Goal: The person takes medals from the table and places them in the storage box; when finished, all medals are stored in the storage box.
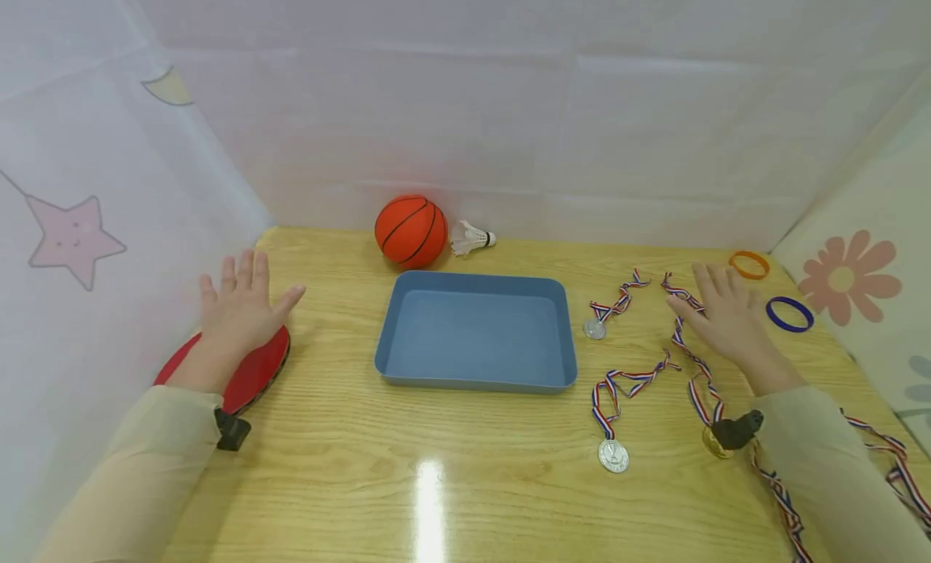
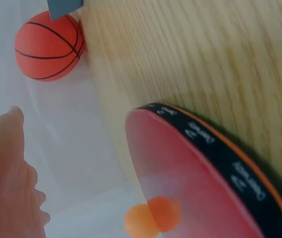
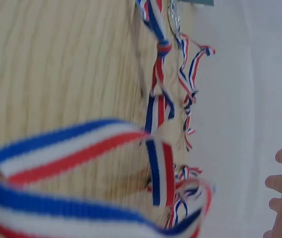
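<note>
My left hand hovers with fingers spread above a red table tennis bat, holding nothing. In the left wrist view the bat's dark edge tape shows, with an orange ball beside it. Over on the right, my right hand is held out flat, fingers straight, above a gold medal's striped ribbon. The gold medal is partly covered by the wrist camera. Two silver medals, one nearer and one farther, lie left of that hand with their ribbons.
A blue tray sits mid-table. Behind it are a small basketball and a shuttlecock. An orange wristband and a purple wristband lie at the right edge. More ribbon lies by the right sleeve. White cloth walls enclose the table.
</note>
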`<action>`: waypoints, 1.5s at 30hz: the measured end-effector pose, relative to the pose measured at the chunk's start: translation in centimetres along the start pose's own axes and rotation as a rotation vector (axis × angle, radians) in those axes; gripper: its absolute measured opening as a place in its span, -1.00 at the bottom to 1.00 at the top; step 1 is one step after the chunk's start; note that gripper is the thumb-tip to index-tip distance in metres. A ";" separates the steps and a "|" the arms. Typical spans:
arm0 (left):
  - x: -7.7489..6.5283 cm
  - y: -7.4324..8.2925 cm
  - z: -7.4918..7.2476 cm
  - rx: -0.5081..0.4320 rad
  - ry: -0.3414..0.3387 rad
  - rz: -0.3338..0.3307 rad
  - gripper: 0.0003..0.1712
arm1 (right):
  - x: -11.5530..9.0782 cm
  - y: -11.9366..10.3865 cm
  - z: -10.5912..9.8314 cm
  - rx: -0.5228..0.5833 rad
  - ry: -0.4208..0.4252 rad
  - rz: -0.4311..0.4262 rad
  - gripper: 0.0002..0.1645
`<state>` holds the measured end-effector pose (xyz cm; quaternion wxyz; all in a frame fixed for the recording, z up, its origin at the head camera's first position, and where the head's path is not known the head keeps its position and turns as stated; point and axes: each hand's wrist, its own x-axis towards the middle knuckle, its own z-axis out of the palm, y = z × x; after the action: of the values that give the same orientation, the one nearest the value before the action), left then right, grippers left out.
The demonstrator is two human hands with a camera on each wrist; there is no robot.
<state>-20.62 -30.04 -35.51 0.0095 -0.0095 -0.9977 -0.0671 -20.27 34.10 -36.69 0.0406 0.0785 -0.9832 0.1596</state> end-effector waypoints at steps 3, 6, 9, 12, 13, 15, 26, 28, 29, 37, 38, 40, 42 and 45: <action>-0.1 0.5 0.1 0.003 0.009 0.017 0.04 | 0.1 -0.9 0.1 0.028 0.019 -0.041 -0.05; -0.2 1.3 0.3 -0.007 0.021 0.049 0.03 | 0.3 -2.1 0.2 0.050 0.042 -0.101 -0.08; -0.1 2.1 0.6 -0.007 0.038 0.086 0.02 | 0.5 -3.3 0.3 0.062 0.052 -0.161 -0.10; 0.0 3.1 1.1 -0.011 0.046 0.118 0.01 | 0.7 -4.4 0.6 0.075 0.056 -0.208 -0.11; 0.0 3.4 1.2 -0.013 0.046 0.132 0.01 | 0.8 -4.8 0.6 0.083 0.055 -0.219 -0.12; -0.1 4.2 1.4 -0.025 0.041 0.158 0.01 | 0.9 -5.5 0.8 0.099 0.050 -0.232 -0.13; -0.5 8.9 3.0 -0.039 -0.012 0.316 -0.05 | 1.1 -6.8 3.3 0.160 -0.080 -0.154 -0.44; -0.6 9.4 3.5 -0.030 -0.017 0.340 -0.05 | 1.4 -6.7 4.0 0.157 -0.102 -0.144 -0.56; -0.6 9.6 3.7 -0.031 -0.020 0.352 -0.05 | 1.5 -6.7 4.3 0.152 -0.108 -0.140 -0.61; -0.9 10.0 5.3 -0.077 -0.042 0.425 -0.09 | 3.0 -6.9 6.0 0.089 -0.182 -0.039 -0.62; -1.0 10.0 5.4 -0.079 -0.042 0.432 -0.10 | 3.1 -6.9 6.1 0.078 -0.189 -0.022 -0.60; -1.1 10.0 5.6 -0.087 -0.044 0.445 -0.10 | 3.3 -7.1 6.2 0.061 -0.203 0.001 -0.57; -1.2 10.0 5.7 -0.095 -0.051 0.456 -0.12 | 3.4 -7.2 6.3 0.048 -0.213 0.021 -0.55; -1.4 10.0 5.7 -0.112 -0.064 0.476 -0.14 | 3.6 -7.2 6.3 0.049 -0.223 0.031 -0.56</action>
<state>-19.09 -19.40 -39.87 -0.0074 -0.2468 -0.9618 -0.1178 -22.98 24.82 -40.10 -0.0737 0.0813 -0.9785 0.1745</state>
